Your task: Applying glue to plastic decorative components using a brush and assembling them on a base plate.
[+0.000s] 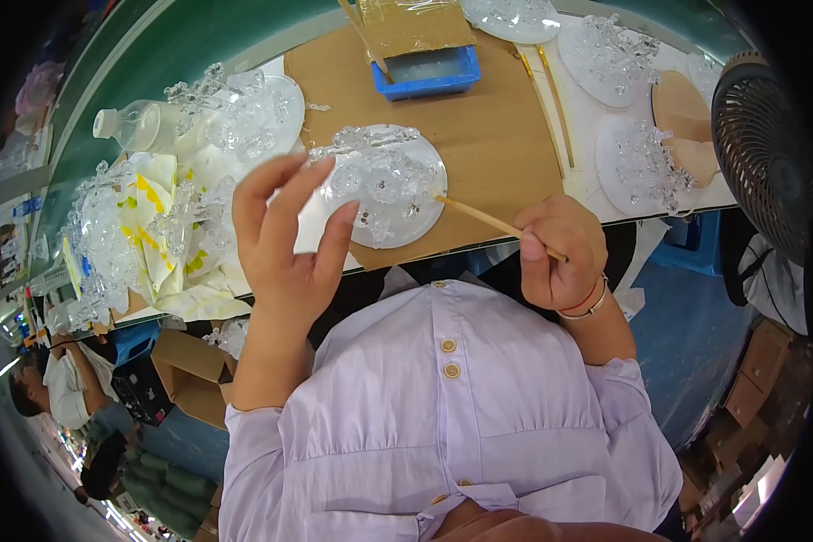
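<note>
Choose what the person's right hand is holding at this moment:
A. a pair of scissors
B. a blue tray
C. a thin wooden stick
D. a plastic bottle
C: the right hand closes around a thin wooden stick whose tip points at the round clear disc with crystal pieces on it.

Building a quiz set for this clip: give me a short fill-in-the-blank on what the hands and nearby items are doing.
1. The right hand grips a thin wooden ____, its tip at the round clear plate of glass ornaments.
2. The left hand is raised with ____ fingers, holding nothing.
3. The shallow rectangular plastic tray behind the plate is ____ in colour.
4. The plate rests on a brown ____ sheet.

Missing words: stick; open; blue; cardboard
</note>
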A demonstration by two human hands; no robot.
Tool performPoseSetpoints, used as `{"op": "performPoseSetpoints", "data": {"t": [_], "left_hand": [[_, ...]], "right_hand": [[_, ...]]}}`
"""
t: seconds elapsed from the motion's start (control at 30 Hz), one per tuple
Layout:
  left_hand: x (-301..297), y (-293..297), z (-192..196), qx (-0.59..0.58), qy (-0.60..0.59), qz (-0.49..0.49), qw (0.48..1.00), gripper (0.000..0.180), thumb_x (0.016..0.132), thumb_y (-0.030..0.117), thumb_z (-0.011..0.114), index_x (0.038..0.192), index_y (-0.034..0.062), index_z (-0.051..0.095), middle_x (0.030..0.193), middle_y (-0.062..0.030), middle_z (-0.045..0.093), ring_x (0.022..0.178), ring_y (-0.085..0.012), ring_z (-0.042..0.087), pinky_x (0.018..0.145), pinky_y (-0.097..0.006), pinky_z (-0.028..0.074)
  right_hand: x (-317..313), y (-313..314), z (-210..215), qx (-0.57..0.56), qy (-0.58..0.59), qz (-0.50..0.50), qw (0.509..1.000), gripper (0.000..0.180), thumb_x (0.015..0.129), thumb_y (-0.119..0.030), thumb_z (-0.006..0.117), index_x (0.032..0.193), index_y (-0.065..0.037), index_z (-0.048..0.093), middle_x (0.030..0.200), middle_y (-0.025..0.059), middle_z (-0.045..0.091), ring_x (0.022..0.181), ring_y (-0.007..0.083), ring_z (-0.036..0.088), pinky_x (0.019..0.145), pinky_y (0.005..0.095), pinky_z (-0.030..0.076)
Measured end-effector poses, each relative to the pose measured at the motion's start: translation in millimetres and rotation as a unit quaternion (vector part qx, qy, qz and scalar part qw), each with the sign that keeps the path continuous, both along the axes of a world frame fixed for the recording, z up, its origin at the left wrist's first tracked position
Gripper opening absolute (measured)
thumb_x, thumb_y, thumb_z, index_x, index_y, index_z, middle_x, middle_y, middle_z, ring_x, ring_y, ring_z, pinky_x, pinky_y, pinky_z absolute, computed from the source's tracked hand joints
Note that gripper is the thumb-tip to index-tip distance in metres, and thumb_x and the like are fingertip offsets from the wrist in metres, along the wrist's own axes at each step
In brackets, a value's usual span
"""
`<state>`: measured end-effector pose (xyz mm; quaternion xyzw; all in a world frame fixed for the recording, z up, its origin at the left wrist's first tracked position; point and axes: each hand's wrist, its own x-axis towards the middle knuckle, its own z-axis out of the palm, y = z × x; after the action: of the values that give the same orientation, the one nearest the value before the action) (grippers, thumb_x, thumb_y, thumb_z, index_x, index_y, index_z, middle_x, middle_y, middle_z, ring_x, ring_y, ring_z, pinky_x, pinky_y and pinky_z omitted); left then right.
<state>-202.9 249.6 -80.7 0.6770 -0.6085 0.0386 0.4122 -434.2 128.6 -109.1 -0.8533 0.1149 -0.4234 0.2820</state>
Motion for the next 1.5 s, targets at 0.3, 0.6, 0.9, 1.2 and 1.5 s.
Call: {"op": "performPoseSetpoints", "data": {"t": [0.3,0.6,0.9,1.2,1.5], "left_hand": [[4.2,-31.3,16.8,0.081,-0.034,-0.064,0.994,0.042,0.079,0.009,0.072,0.119,0.0075,0.059,0.111,-0.0128,0.062,0.099,-0.0312,0.060,0.082,-0.036,0.050],[9.6,-43.9,24.4,0.118,-0.012,-0.028,0.993,0.019,0.080,0.009,0.071,0.099,0.0057,0.066,0.090,-0.0110,0.069,0.078,-0.0283,0.066,0.066,-0.034,0.052],[39.6,-2.7,129.8,0.037,-0.059,0.063,0.996,0.020,0.076,-0.006,0.069,0.094,0.0026,0.069,0.092,-0.0081,0.072,0.088,-0.0164,0.066,0.081,-0.028,0.050],[178.5,-163.8,192.5,-0.023,-0.027,0.072,0.997,0.015,0.088,0.008,0.065,0.100,-0.0004,0.065,0.084,-0.0002,0.064,0.079,-0.0044,0.056,0.068,-0.020,0.045],[193.5,-350.6,56.9,0.079,-0.134,0.041,0.987,0.015,0.078,0.010,0.069,0.088,0.0003,0.065,0.072,-0.0111,0.065,0.065,-0.0221,0.063,0.061,-0.034,0.049]], "right_hand": [[1.0,1.8,-2.4,-0.016,-0.011,-0.040,0.999,0.008,0.088,-0.001,0.054,0.093,-0.002,0.048,0.072,0.0138,0.060,0.053,0.0236,0.052,0.050,0.0311,0.041],[-12.8,-6.8,3.3,0.007,-0.115,-0.079,0.990,0.008,0.090,-0.004,0.052,0.095,0.001,0.047,0.071,0.0154,0.059,0.053,0.0184,0.050,0.049,0.0281,0.040],[-29.7,-16.7,46.4,-0.030,-0.296,-0.103,0.949,0.026,0.097,-0.030,0.050,0.099,-0.007,0.038,0.065,0.0114,0.053,0.047,0.0171,0.041,0.045,0.0306,0.033],[-34.0,-36.7,23.3,-0.085,-0.355,0.074,0.928,0.024,0.087,-0.007,0.058,0.110,-0.001,0.053,0.086,0.0102,0.060,0.060,0.0236,0.054,0.049,0.0375,0.041],[-43.5,-39.9,31.8,-0.091,-0.343,-0.040,0.934,0.023,0.088,-0.003,0.058,0.110,-0.001,0.054,0.088,0.0118,0.060,0.058,0.0231,0.053,0.048,0.0346,0.040]]}}
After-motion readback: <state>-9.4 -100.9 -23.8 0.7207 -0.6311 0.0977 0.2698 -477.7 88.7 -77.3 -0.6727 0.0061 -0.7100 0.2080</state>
